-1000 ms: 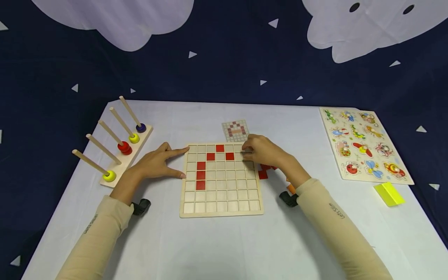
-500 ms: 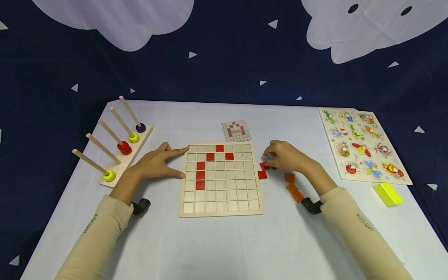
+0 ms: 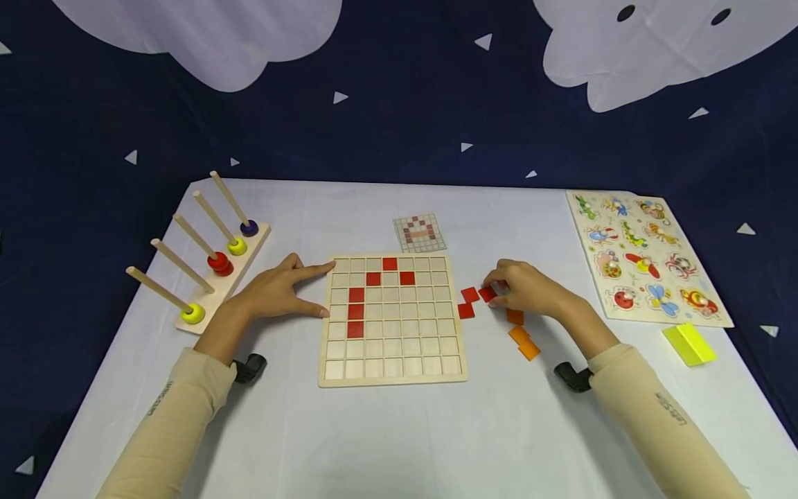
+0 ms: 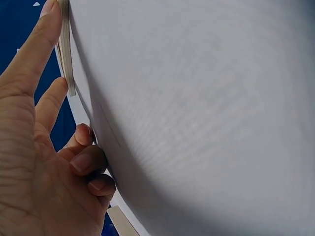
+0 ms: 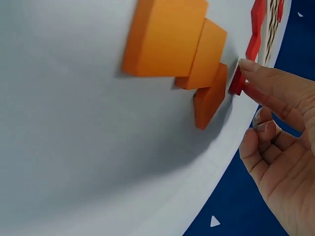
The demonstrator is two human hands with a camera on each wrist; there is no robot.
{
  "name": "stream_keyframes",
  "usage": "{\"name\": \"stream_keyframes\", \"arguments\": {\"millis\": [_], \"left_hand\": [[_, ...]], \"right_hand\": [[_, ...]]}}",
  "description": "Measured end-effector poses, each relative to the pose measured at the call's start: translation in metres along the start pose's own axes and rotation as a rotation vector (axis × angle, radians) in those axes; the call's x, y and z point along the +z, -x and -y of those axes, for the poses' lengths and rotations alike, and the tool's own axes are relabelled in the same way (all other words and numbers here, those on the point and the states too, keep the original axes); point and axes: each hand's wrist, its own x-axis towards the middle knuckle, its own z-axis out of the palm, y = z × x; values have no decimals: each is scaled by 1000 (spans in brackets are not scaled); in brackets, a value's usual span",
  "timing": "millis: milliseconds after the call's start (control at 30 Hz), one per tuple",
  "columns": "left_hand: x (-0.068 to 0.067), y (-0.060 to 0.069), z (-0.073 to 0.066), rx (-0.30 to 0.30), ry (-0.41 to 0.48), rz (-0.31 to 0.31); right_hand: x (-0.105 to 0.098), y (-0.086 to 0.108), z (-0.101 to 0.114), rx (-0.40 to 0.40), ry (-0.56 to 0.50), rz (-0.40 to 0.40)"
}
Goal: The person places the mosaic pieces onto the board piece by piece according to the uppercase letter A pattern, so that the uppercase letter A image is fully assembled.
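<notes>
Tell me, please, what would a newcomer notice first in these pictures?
The wooden grid in the middle probably stands out first, with six red tiles set in it. Next comes the right hand, pinching another red tile right of the grid. The colourful bug board follows, far right.

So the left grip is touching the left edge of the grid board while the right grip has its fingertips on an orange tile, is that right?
Not quite: the right grip has its fingertips on a red tile, not an orange one, as the right wrist view shows. The left grip is touching the left edge of the grid board.
</notes>
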Motion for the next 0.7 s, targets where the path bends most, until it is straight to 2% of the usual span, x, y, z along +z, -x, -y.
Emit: {"name": "stream_keyframes", "arguments": {"millis": [700], "left_hand": [[0, 0, -1, -5, 11, 0]], "right_hand": [[5, 9, -11, -51, 48, -52]]}}
